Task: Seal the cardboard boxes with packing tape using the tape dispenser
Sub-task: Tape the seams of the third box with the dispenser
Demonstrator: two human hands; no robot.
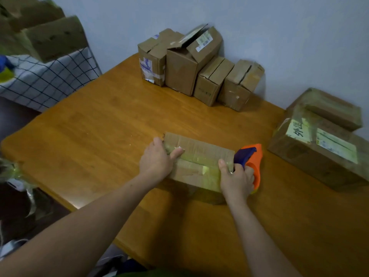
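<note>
A small flat cardboard box lies on the wooden table in front of me, with a strip of clear yellowish tape running along its top seam. My left hand grips the box's left end, thumb pressing on the tape. My right hand grips the orange and blue tape dispenser at the box's right end, thumb lying on the tape at the edge.
Several cardboard boxes stand in a row against the back wall, some with loose flaps. Two taped boxes are stacked at the right. More boxes sit on a checked cloth at the upper left.
</note>
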